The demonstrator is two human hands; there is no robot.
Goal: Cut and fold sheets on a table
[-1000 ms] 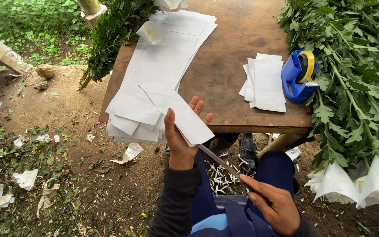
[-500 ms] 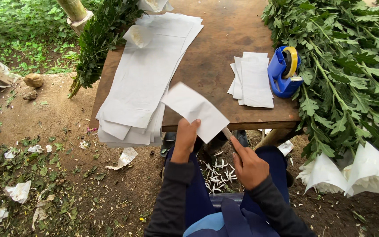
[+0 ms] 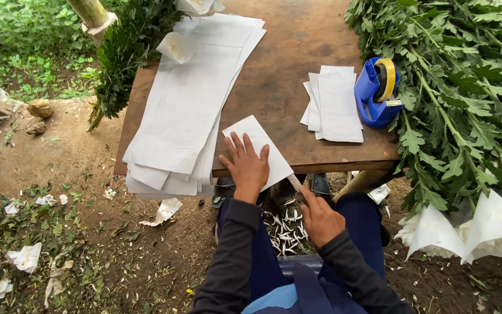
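paper sheet (image 3: 260, 139) now pressed flat, left hand (image 3: 246, 164) splayed (palm down)

On the worktop (image 3: 280, 64), the paper stack (image 3: 187, 110) lies at the left, hanging over the front edge. The small pile of sheets (image 3: 335, 104) lies at the right, with the tape dispenser (image 3: 377, 93) just right of it. A single sheet (image 3: 262, 145) lies at the front edge under the left hand (image 3: 246, 166).

Outdoor setting, daylight, soft and even. Brown wooden worktop (image 3: 289, 87), upper centre. Bare earth floor (image 3: 76, 174) strewn with leaf and paper scraps, lower left. Grass patch (image 3: 24, 52), upper left. Bamboo post (image 3: 91, 14), top left. 2 stones (image 3: 39, 110), left edge.
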